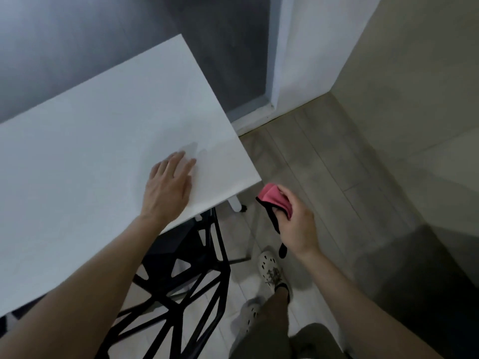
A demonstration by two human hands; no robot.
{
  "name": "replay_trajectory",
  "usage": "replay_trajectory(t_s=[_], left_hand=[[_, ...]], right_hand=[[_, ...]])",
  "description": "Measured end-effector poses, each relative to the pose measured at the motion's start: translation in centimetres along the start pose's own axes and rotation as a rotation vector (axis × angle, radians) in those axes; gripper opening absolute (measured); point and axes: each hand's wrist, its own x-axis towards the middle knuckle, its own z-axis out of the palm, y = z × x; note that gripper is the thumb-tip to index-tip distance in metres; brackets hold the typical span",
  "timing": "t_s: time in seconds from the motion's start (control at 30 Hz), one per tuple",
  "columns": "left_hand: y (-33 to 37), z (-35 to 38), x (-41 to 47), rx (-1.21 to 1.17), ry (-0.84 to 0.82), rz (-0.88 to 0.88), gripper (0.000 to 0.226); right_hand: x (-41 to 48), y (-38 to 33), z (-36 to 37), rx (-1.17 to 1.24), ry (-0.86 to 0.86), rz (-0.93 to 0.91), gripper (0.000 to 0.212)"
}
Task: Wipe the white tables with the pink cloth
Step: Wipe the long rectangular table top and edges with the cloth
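Nearest, at 6 o'clock in the view, a pale shoe (269, 268) stands on the floor (324, 164). At 7 o'clock a black chair (181, 281) is tucked partly under the table.

Just beyond the shoe, the right hand (298, 224) has its grip curled round the pink cloth (276, 200), which is bunched, with a black edge trailing below the fingers. The cloth hangs in the air over the floor. It is off the table, just beside the near right corner and at about 4 o'clock from it.

At 10 o'clock from the cloth, the left hand (168, 187) lies palm down on the white table (90, 151) near that corner, its grip wide and holding nothing. The top runs away toward 11 o'clock to a grey wall (77, 47).

With the cloth off the surface, this looks like a pause between strokes or the approach to wiping; which one cannot be told. The next move likely calls for carrying the cloth toward 10 o'clock over the corner and pressing it flat. The left hand would either brace the table or move out of the path.
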Motion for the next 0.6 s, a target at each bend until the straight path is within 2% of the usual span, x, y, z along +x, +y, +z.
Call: replay_trajectory(t_s=[0.1,0.17,0.33,0.47,0.6], left_hand=[[-3.6,0.2,-4.5,0.066,-0.087,0.035,0.055],[-6.1,0.2,-6.5,0.082,-0.106,0.051,0.059],[-8.4,0.9,-7.7,0.104,-0.068,0.106,0.062],[-8.6,1.6,-7.5,0.047,0.000,0.115,0.060],[-8.6,1.8,-7.3,0.024,0.051,0.122,0.058]], right_hand=[[-0.4,-0.9,1.6,0.027,0.016,-0.013,0.057],[-0.7,-1.6,2.9,0.071,0.083,0.046,0.057],[-1.1,-3.9,6.6,0.276,0.354,0.191,0.056],[-2.0,-7.9,12.1,0.386,0.411,0.151,0.068],[-3.3,-10.6,18.7,0.424,0.551,0.162,0.056]])
